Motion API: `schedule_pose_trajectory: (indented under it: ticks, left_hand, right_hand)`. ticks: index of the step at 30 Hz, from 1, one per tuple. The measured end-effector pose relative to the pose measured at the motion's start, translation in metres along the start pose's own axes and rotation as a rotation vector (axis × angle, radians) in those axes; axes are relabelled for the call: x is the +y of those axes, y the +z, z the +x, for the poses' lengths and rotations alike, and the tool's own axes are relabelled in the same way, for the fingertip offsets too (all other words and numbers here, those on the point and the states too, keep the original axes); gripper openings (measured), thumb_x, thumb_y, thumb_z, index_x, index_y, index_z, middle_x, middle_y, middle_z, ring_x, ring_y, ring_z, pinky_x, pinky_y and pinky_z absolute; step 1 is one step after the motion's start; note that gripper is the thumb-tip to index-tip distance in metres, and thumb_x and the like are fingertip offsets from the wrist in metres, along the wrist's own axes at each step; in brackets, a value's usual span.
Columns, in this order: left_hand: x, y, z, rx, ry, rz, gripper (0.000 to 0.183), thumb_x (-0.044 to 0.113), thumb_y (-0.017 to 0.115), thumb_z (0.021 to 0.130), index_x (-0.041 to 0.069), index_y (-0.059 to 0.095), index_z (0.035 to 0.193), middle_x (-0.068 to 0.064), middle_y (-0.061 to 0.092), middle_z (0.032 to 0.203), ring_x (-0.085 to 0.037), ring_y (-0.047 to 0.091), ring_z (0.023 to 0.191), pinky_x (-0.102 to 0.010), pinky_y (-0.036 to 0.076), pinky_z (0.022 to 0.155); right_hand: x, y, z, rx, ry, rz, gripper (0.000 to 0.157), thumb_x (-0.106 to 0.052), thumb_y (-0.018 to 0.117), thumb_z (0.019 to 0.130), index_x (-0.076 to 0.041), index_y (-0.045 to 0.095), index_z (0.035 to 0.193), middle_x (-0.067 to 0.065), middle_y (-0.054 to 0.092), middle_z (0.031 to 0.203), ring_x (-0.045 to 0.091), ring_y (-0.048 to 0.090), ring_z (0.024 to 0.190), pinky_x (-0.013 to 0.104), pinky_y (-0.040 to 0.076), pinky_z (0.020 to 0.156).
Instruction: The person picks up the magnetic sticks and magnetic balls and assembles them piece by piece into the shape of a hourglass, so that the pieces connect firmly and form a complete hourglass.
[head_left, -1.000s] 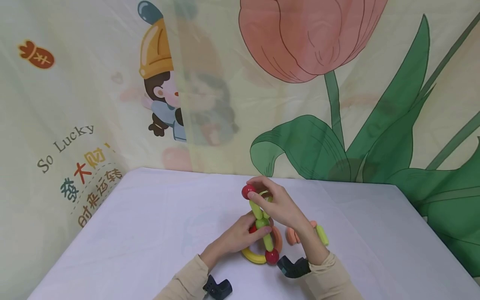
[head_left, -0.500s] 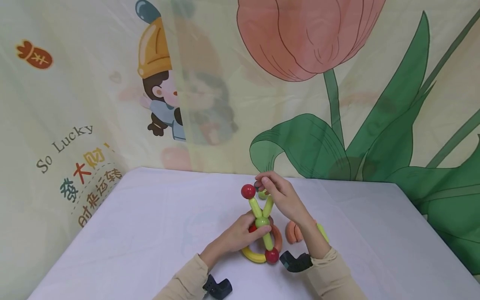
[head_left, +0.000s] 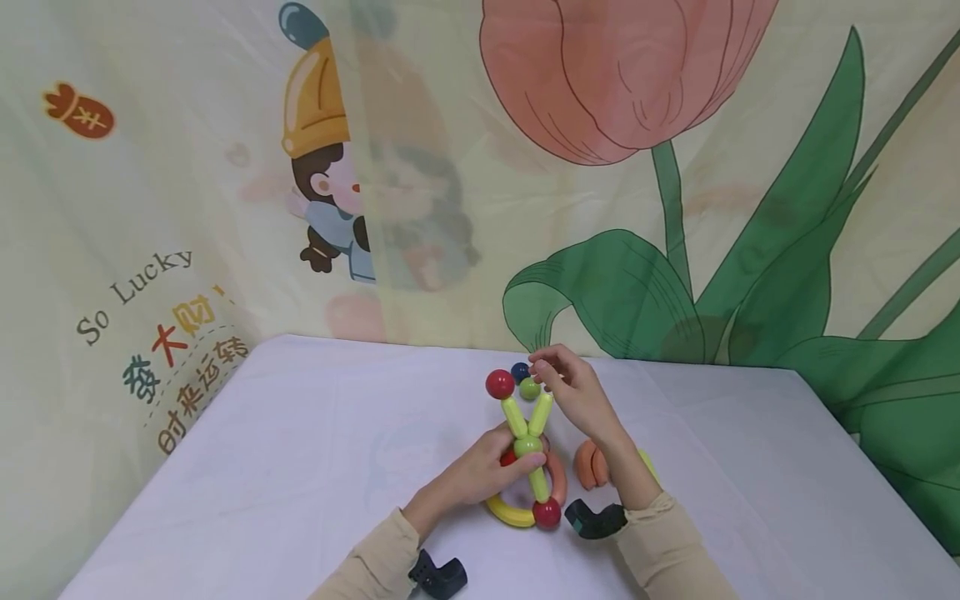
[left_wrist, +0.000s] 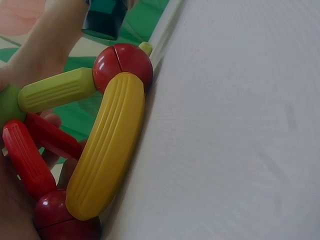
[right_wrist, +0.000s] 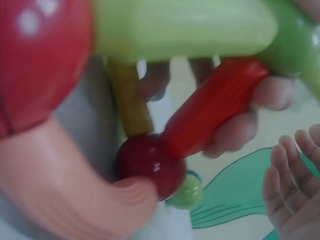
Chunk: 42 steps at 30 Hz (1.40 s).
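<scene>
My left hand (head_left: 487, 467) grips a toy frame of magnetic rods and balls at its green ball (head_left: 528, 447), thumb across the front. Two light green rods rise in a V from that ball; a red ball (head_left: 500, 384) tops the left one. Another light green rod (left_wrist: 57, 90) runs down to a lower red ball (head_left: 547, 513). Below, a curved yellow rod (left_wrist: 107, 145) and a curved orange rod (right_wrist: 75, 185) form a ring, with red rods (right_wrist: 215, 105) behind. My right hand (head_left: 577, 392), fingers loosely extended and empty, hovers by the right rod's upper end.
Beyond the frame, a blue ball (head_left: 520, 372) and a green ball (head_left: 529, 388) sit on the white table (head_left: 337, 433). Curved orange pieces (head_left: 591, 464) lie to the right, near a light green rod (head_left: 648, 467) partly hidden by my right forearm. A printed curtain hangs behind.
My right hand has let go of the upper red ball and moved right, uncovering the blue and green balls behind. The left hand keeps its grip on the frame.
</scene>
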<state>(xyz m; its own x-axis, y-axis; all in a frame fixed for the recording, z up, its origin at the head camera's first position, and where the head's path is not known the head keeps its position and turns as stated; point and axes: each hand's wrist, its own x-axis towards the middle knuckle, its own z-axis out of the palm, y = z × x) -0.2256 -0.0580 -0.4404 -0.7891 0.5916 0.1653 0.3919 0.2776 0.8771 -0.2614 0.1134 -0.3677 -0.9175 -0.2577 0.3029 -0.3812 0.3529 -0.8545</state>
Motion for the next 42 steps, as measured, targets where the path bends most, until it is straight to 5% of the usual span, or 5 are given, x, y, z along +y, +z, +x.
schedule_pose_trajectory:
  ticks: [10, 15, 24, 32, 42]
  left_hand:
    - [0.003, -0.001, 0.000, -0.005, -0.002, -0.010, 0.026, 0.036, 0.053, 0.094, 0.017, 0.054, 0.111, 0.003, 0.057, 0.101, -0.006, 0.054, 0.091, -0.022, 0.047, 0.082]
    - [-0.001, 0.001, 0.000, -0.004, -0.018, -0.013, 0.027, 0.033, 0.053, 0.094, 0.014, 0.054, 0.114, 0.003, 0.057, 0.102, -0.005, 0.054, 0.090, -0.021, 0.047, 0.082]
    - [0.030, -0.005, -0.008, -0.008, -0.029, -0.030, 0.030, 0.032, 0.054, 0.093, 0.008, 0.053, 0.112, -0.001, 0.056, 0.102, -0.003, 0.052, 0.089, -0.020, 0.047, 0.081]
    - [0.002, 0.002, 0.000, -0.005, -0.014, -0.006, 0.029, 0.033, 0.055, 0.093, 0.011, 0.055, 0.112, 0.000, 0.056, 0.102, -0.003, 0.052, 0.088, -0.020, 0.047, 0.079]
    - [0.001, 0.001, 0.000, -0.011, -0.022, -0.010, 0.032, 0.039, 0.054, 0.093, 0.015, 0.052, 0.115, 0.003, 0.056, 0.104, -0.004, 0.054, 0.093, -0.020, 0.049, 0.083]
  right_hand:
    - [0.049, 0.005, 0.010, 0.037, 0.062, -0.045, 0.020, -0.021, 0.056, 0.094, -0.011, 0.060, 0.111, 0.007, 0.063, 0.108, 0.021, 0.060, 0.102, 0.037, 0.047, 0.088]
    - [0.054, 0.009, 0.010, 0.039, 0.106, -0.077, 0.019, -0.019, 0.058, 0.093, -0.011, 0.059, 0.110, 0.008, 0.063, 0.111, 0.025, 0.058, 0.107, 0.043, 0.047, 0.091]
    - [0.065, 0.015, 0.010, 0.018, 0.114, -0.190, 0.026, -0.014, 0.061, 0.090, -0.007, 0.056, 0.115, 0.011, 0.058, 0.113, 0.025, 0.054, 0.107, 0.042, 0.048, 0.087]
    - [0.071, 0.017, 0.012, -0.040, 0.079, -0.275, 0.032, -0.011, 0.064, 0.088, -0.007, 0.056, 0.118, 0.014, 0.054, 0.117, 0.030, 0.052, 0.112, 0.049, 0.048, 0.092]
    - [0.075, 0.018, 0.010, -0.141, 0.118, -0.301, 0.037, -0.011, 0.064, 0.088, -0.012, 0.056, 0.124, 0.013, 0.049, 0.128, 0.031, 0.052, 0.116, 0.052, 0.044, 0.098]
